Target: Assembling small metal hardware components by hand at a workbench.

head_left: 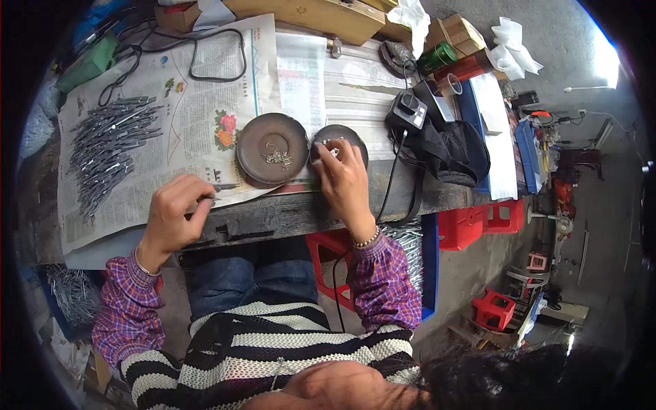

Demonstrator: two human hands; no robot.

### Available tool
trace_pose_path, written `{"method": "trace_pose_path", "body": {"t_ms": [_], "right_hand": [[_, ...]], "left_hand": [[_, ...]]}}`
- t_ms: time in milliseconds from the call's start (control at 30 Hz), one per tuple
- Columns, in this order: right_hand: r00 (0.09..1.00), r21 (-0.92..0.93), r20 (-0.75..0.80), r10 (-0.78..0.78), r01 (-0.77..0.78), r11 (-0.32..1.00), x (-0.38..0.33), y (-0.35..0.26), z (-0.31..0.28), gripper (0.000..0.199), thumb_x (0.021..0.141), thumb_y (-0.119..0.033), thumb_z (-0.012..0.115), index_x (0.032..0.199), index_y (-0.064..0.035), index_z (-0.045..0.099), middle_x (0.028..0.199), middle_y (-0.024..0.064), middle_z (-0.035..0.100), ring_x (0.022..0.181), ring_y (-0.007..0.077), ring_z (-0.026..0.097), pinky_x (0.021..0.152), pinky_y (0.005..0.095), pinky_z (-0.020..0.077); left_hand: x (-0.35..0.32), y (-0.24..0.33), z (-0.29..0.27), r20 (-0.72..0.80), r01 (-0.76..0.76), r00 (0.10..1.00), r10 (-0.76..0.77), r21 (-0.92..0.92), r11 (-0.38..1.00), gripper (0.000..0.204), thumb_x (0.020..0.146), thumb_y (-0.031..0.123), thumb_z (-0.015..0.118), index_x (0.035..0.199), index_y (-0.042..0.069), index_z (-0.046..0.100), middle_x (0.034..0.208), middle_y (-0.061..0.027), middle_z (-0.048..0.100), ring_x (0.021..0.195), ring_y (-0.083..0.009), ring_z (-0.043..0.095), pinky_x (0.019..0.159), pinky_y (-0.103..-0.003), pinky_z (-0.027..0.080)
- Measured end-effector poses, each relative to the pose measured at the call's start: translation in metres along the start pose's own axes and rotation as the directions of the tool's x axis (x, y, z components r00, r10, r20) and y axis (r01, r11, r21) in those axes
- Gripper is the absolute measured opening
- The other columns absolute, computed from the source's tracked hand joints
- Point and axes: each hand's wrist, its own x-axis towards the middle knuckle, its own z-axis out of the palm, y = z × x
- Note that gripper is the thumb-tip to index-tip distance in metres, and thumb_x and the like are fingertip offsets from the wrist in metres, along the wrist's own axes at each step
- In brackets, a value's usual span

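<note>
My left hand [176, 213] is closed in a pinch above the table's front edge. A small dark tip shows at its fingertips, too little to name. My right hand [347, 183] reaches into the smaller dark round dish [360, 140], its fingertips drawn together over small silvery bits; whether they grip one I cannot make out. Between my hands stands a larger brown round dish [254, 154] with a sunken centre, holding a little heap of small metal pins [279, 158]. To the left, a wide spread of thin grey metal pieces [113, 145], pen-like in shape, lies on newspaper [195, 102].
A black adapter box [408, 109] with a hanging cable and a black mesh bag [447, 154] lie right of the dishes. Long wooden boxes [321, 19] line the back. Below the table, blue crates [428, 273] hold metal rods, beside red plastic stools [459, 227].
</note>
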Motion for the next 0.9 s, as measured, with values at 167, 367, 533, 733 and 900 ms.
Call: {"method": "trace_pose_path", "body": {"t_ms": [167,367,533,733,900], "right_hand": [[0.999,-0.055,0.011,-0.036,0.036,0.998,-0.009,0.006,-0.004,0.024,0.077,-0.007,0.063,0.101,-0.0041,0.063,0.096,0.0118,0.055,0.085,0.0288,0.051,0.073,0.0374,0.0431],[0.999,0.064,0.006,0.035,-0.036,0.997,-0.027,0.000,-0.012,0.023,0.075,-0.003,0.065,0.097,-0.0032,0.066,0.095,0.0128,0.055,0.084,0.0283,0.053,0.072,0.0359,0.0443],[0.998,0.029,0.043,0.052,-0.053,0.998,-0.033,0.001,-0.010,0.029,0.074,-0.004,0.066,0.103,-0.0051,0.064,0.095,0.0121,0.055,0.081,0.0273,0.052,0.071,0.0362,0.0437],[0.999,-0.026,0.041,-0.016,0.017,1.000,-0.030,-0.001,-0.010,0.032,0.071,-0.005,0.067,0.103,-0.0065,0.064,0.095,0.0109,0.055,0.084,0.0278,0.052,0.073,0.0376,0.0427],[1.000,0.016,-0.005,0.017,-0.017,1.000,-0.032,0.005,-0.008,0.028,0.069,-0.005,0.069,0.096,-0.0035,0.062,0.092,0.0108,0.056,0.083,0.0292,0.053,0.072,0.0374,0.0434]], "left_hand": [[-0.003,0.012,0.001,-0.016,0.014,1.000,-0.016,-0.115,0.993,0.008,0.068,0.000,0.062,0.076,0.001,0.060,0.070,-0.0116,0.060,0.064,-0.0285,0.059,0.057,-0.034,0.046],[-0.007,0.016,0.011,-0.039,0.049,0.998,-0.057,-0.183,0.982,0.008,0.069,0.001,0.064,0.077,0.001,0.061,0.070,-0.0115,0.061,0.062,-0.0275,0.060,0.055,-0.033,0.046],[-0.006,0.027,0.015,0.034,0.131,0.991,-0.127,-0.227,0.965,0.009,0.070,0.002,0.063,0.079,0.002,0.061,0.070,-0.0113,0.061,0.059,-0.0262,0.059,0.054,-0.032,0.045],[-0.007,0.034,0.027,0.007,0.090,0.996,-0.091,-0.257,0.962,0.008,0.071,0.002,0.063,0.079,0.002,0.060,0.069,-0.0104,0.060,0.057,-0.0244,0.058,0.052,-0.031,0.044],[-0.006,0.037,0.031,0.064,0.127,0.991,-0.114,-0.268,0.955,0.010,0.071,0.002,0.063,0.080,0.002,0.061,0.070,-0.0105,0.061,0.057,-0.0225,0.058,0.052,-0.029,0.044]]}}
